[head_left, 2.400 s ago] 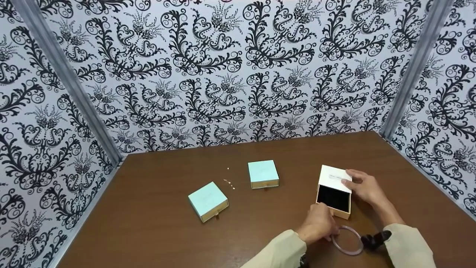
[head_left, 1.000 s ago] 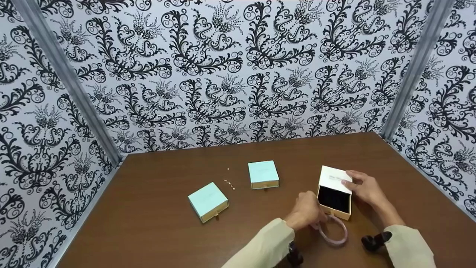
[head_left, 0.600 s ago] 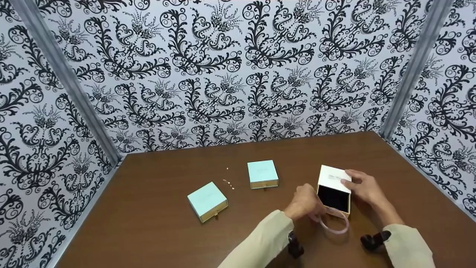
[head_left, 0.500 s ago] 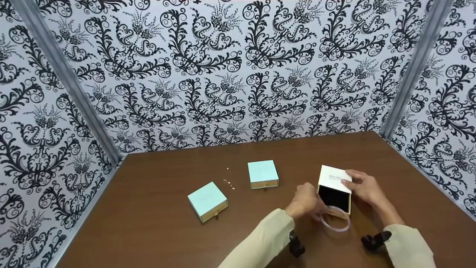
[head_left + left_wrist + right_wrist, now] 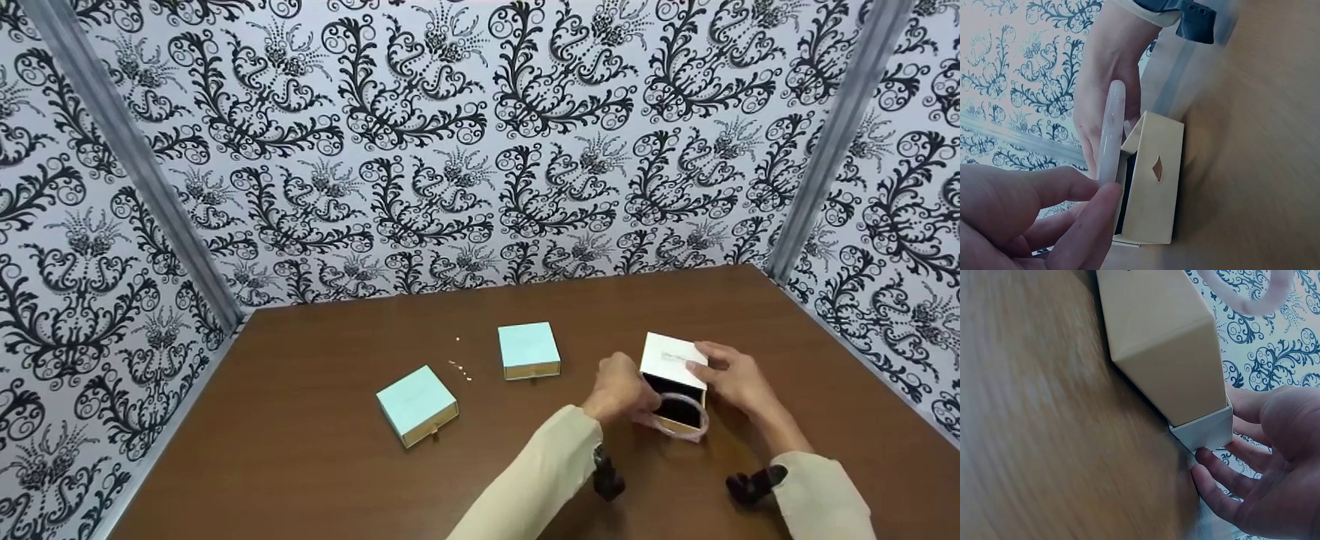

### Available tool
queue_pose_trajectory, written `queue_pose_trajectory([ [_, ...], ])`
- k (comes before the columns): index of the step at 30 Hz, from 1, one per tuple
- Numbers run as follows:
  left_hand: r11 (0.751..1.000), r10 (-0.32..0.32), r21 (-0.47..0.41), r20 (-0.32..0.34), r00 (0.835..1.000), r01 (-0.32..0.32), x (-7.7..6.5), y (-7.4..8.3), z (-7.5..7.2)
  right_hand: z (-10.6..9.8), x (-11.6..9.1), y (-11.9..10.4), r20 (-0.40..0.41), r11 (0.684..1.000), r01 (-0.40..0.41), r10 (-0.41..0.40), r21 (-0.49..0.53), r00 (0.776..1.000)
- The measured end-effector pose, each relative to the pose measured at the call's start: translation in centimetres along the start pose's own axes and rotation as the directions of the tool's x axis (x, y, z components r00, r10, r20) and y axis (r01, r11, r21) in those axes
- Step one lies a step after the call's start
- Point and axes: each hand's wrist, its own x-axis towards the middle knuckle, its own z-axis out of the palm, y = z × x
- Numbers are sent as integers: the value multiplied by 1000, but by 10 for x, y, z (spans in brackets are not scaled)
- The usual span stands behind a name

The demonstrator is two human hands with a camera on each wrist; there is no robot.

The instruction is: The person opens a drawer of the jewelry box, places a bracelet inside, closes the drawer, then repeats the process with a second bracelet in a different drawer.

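Note:
My left hand (image 5: 619, 388) pinches a pale pinkish bangle (image 5: 1110, 135) between thumb and fingers. In the head view the bangle is held above the pulled-out drawer (image 5: 1151, 197) of a white jewellery box (image 5: 671, 361). The drawer has tan sides, a small pull tab on its front and a black lining. My right hand (image 5: 739, 379) grips the box's white sleeve at its right side, thumb on top. The right wrist view shows the sleeve's end (image 5: 1207, 430) by the fingers, with part of the bangle above the drawer.
Two mint-green boxes with gold drawer fronts lie to the left, one nearer (image 5: 417, 403) and one farther back (image 5: 529, 346). Small pale bits (image 5: 461, 369) lie on the brown table (image 5: 315, 450) between them. Patterned walls stand around the table.
My left hand has carried the bangle from near the table in front of the box, up and away from me, to over the drawer. The right hand and the boxes stay in place.

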Motion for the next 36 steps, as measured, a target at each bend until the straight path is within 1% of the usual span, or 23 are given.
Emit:
queue_pose_trajectory([
  [2, 999, -4, 43, -27, 1000, 5, 2, 1, 0, 0, 0, 0, 12, 1000, -10, 10, -4, 1000],
  [3, 999, -8, 49, -31, 999, 9, 3, 2, 0, 0, 0, 0, 17, 1000, -16, 16, -6, 1000],
  [7, 999, -32, 21, -40, 999, 33, 5, 4, 2, -2, 1, -1, 23, 1000, -25, 26, -11, 999],
  [9, 999, -27, 29, -53, 998, 29, 5, 5, 3, -2, 0, -1, 19, 1000, -23, 24, -13, 1000],
  [13, 997, -5, 76, -81, 997, 11, 4, 5, 3, -2, -1, -2, 2, 1000, -10, 10, -27, 1000],
  [16, 997, 13, 77, -92, 996, -6, 5, 4, 4, -2, -1, -2, -10, 1000, 4, -5, -28, 1000],
  [21, 999, 22, 39, -106, 994, -18, 5, 3, 4, 0, 0, -1, -15, 999, 20, -21, -24, 1000],
  [26, 1000, 19, 2, -109, 994, -18, 6, 5, 5, -1, -1, -1, -19, 999, 12, -12, -34, 1000],
  [30, 999, 23, -21, -139, 990, -27, 7, 5, 9, 0, -2, -1, -21, 999, 14, -14, -31, 1000],
  [33, 997, 9, -73, -169, 986, -21, 9, 4, 12, 1, -2, -2, -17, 1000, 16, -16, -20, 1000],
  [36, 990, -15, -139, -175, 985, -10, 11, 3, 15, 0, -1, -3, -15, 1000, 18, -19, -18, 1000],
])
